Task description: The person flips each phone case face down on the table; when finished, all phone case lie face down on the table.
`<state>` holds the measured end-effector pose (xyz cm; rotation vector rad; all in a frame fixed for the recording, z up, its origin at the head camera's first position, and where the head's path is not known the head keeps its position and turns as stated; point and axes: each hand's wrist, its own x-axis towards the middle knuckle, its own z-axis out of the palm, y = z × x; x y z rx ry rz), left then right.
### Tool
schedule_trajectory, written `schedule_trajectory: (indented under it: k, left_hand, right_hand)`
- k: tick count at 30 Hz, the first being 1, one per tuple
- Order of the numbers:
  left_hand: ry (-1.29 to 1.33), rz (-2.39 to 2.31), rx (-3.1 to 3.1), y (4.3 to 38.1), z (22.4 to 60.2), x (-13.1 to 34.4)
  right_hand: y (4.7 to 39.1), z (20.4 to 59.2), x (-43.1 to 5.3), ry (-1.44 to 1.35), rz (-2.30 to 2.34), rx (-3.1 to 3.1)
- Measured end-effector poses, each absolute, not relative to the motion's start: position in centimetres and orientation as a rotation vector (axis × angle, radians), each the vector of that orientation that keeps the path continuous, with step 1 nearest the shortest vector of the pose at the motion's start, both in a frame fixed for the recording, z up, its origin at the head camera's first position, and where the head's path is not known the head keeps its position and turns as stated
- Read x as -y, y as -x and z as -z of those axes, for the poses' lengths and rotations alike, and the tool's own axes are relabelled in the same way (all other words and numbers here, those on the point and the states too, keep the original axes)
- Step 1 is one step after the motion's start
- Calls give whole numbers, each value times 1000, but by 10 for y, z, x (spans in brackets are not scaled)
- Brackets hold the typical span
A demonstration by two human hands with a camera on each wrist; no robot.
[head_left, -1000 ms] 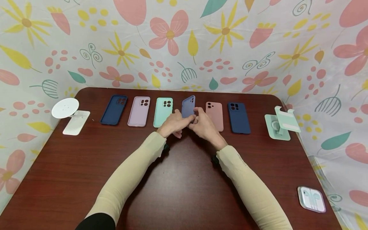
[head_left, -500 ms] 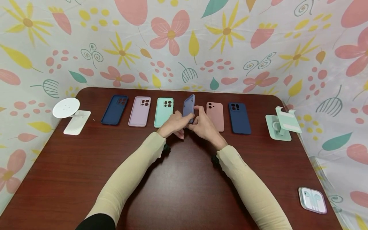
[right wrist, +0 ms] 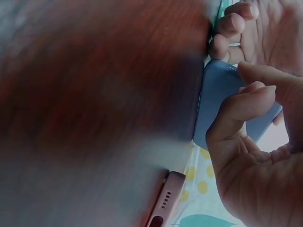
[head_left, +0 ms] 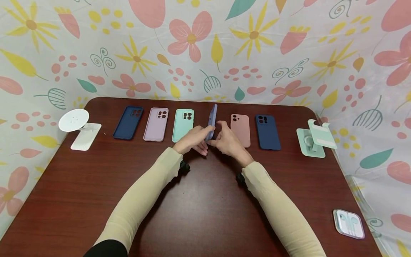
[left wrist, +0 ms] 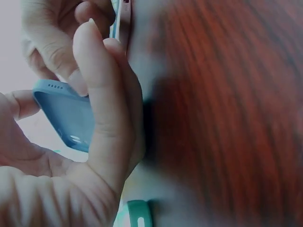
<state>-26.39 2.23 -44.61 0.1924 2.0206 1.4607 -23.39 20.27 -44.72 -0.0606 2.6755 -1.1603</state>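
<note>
A blue-violet phone case (head_left: 213, 116) stands on its long side, nearly edge-on in the head view, in the middle of a row of cases. My left hand (head_left: 193, 138) holds its lower end from the left, between thumb and fingers. From the right, my right hand (head_left: 229, 142) pinches the same end, thumb at the corner and other fingers bent. The left wrist view shows the hollow inside of the phone case (left wrist: 71, 116) and small speaker holes in its end. Its plain back faces the right wrist view, partly hidden behind the right fingers (right wrist: 246, 106).
Left of it lie mint (head_left: 183, 125), lilac (head_left: 155, 125) and navy (head_left: 127, 123) cases; right, pink (head_left: 240, 130) and blue (head_left: 268, 132) ones. A white stand (head_left: 86, 137), a mint stand (head_left: 316, 137) and boxed earphones (head_left: 348, 223) sit toward the table's sides.
The blue-violet phone case has turned from showing its broad face to nearly edge-on, rising onto its side. My left hand has shifted slightly with it; my right hand stays nearly in place.
</note>
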Motion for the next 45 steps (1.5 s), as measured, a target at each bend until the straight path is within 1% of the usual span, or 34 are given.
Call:
schedule_trajectory:
  k: [5, 8, 16, 24, 31, 33, 39, 45]
  left_hand:
    - [-126, -1508, -2028, 265, 442, -18]
    - [-132, -1525, -2085, 266, 441, -16]
    - [-320, -1553, -2302, 270, 439, -12]
    - [-445, -1489, -2479, 264, 429, -11]
    - [-422, -1397, -2606, 262, 427, -11]
    - [-411, -1375, -2610, 262, 428, -11]
    - [-381, -1321, -2582, 263, 432, -11]
    - [-365, -1317, -2577, 263, 434, -12]
  right_hand:
    - [239, 452, -204, 43, 1174, -2620]
    - [237, 449, -202, 29, 1164, -2612]
    - [232, 444, -195, 2, 1104, -2627]
    - [234, 444, -193, -7, 1061, -2604]
    - [253, 472, -203, -15, 1012, -2574]
    - [254, 474, -204, -23, 1006, -2560]
    - [245, 457, -201, -51, 977, -2518]
    - [238, 448, -197, -71, 982, -2537]
